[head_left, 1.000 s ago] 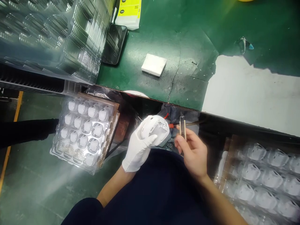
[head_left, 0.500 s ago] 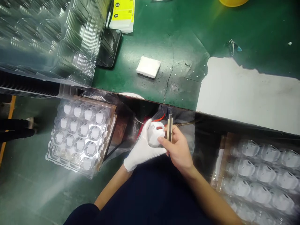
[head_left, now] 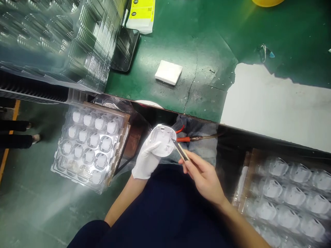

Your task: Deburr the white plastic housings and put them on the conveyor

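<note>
My left hand (head_left: 146, 160), in a white glove, grips a round white plastic housing (head_left: 162, 139) over my lap, its flat face turned up. My bare right hand (head_left: 203, 177) pinches a thin flat tool (head_left: 181, 151) whose tip points at the housing's right edge. A red-handled tool with a brown cable (head_left: 192, 138) lies just behind the housing, below the bench edge.
A clear tray of white parts (head_left: 89, 144) sits at my left, another tray of white housings (head_left: 287, 193) at my right. On the green bench (head_left: 181, 41) lie a white block (head_left: 168, 72), a phone (head_left: 126, 50), stacked clear trays (head_left: 51, 38). Another person's feet (head_left: 15, 132) show far left.
The housing has been turned so its flat round face is up. My right hand drew back down and right, and the tool now slants toward the housing's edge.
</note>
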Demonstrator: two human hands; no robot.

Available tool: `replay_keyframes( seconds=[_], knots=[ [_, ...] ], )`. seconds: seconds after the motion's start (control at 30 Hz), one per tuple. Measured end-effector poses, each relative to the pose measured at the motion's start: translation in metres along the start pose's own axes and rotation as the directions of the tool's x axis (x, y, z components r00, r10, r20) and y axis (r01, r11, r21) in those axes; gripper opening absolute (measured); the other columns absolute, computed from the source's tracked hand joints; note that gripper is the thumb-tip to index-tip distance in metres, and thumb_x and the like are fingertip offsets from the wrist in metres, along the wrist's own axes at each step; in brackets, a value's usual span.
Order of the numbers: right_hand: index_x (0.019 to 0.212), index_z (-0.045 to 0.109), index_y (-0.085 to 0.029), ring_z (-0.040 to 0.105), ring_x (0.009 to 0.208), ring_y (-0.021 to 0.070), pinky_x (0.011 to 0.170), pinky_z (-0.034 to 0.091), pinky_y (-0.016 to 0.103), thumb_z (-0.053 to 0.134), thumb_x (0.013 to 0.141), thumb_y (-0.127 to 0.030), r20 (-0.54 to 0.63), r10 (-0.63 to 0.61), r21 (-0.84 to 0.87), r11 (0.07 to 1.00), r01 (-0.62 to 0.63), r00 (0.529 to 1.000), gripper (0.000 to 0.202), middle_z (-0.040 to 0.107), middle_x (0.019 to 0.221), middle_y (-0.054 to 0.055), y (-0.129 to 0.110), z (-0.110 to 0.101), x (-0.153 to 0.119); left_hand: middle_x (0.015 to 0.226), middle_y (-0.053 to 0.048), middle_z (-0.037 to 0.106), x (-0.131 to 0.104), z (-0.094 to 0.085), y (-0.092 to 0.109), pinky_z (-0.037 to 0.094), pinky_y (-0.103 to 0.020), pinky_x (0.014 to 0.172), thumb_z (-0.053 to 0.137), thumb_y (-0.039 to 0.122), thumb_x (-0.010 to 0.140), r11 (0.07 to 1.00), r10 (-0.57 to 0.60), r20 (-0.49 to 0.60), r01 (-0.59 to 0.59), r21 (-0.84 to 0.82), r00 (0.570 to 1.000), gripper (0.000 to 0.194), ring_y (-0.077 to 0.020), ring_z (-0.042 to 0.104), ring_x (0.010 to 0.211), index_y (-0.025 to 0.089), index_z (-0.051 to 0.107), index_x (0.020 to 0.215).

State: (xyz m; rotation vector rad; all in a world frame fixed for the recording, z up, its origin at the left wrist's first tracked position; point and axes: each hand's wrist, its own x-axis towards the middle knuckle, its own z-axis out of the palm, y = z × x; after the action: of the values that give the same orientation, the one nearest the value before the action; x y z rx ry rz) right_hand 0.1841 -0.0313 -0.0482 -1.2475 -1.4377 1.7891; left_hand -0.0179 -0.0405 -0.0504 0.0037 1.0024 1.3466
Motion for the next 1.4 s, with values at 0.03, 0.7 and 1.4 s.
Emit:
replay_keyframes(
  seconds=[0.03, 0.7, 1.4],
  knots=[
    [0.133, 0.076, -0.02, 0.058, 0.063, 0.0127, 0.059, 0.05, 0.026, 0.057, 0.109, -0.034, 0.02, 0.018, -0.007, 1.0, -0.018, 1.0, 0.033, 0.073, 0.09, 0.003, 0.0, 0.002, -0.001, 0.133, -0.007, 0.079, -0.001, 0.001, -0.001, 0.06, -0.043, 0.11, 0.086, 0.02, 0.079, 0.998, 0.048, 0.015, -0.048, 0.03, 0.999, 0.051, -0.0284, 0.074, 0.124, 0.025, 0.078, 0.129],
    [0.137, 0.071, -0.013, 0.072, 0.068, 0.0187, 0.064, 0.058, 0.028, 0.048, 0.113, -0.014, 0.019, -0.385, -0.618, 0.721, 0.314, 0.923, 0.033, 0.073, 0.084, 0.007, 0.006, 0.029, -0.016, 0.132, -0.009, 0.08, -0.007, -0.005, -0.013, 0.059, -0.045, 0.112, 0.092, 0.03, 0.082, 0.869, 0.214, -0.094, -0.145, 0.472, 0.972, 0.053, -0.0326, 0.074, 0.127, 0.024, 0.078, 0.132],
    [0.086, 0.066, -0.02, 0.05, 0.053, 0.0113, 0.051, 0.042, 0.022, 0.059, 0.108, -0.044, -0.055, 0.079, -0.133, 0.987, -0.085, 0.995, 0.033, 0.055, 0.063, -0.005, -0.012, -0.002, 0.005, 0.146, -0.015, 0.074, -0.003, -0.011, 0.013, 0.041, -0.059, 0.131, 0.069, 0.07, 0.094, 0.977, -0.089, 0.069, 0.101, -0.187, 0.994, 0.065, -0.0412, 0.054, 0.154, 0.018, 0.077, 0.132]
  ],
)
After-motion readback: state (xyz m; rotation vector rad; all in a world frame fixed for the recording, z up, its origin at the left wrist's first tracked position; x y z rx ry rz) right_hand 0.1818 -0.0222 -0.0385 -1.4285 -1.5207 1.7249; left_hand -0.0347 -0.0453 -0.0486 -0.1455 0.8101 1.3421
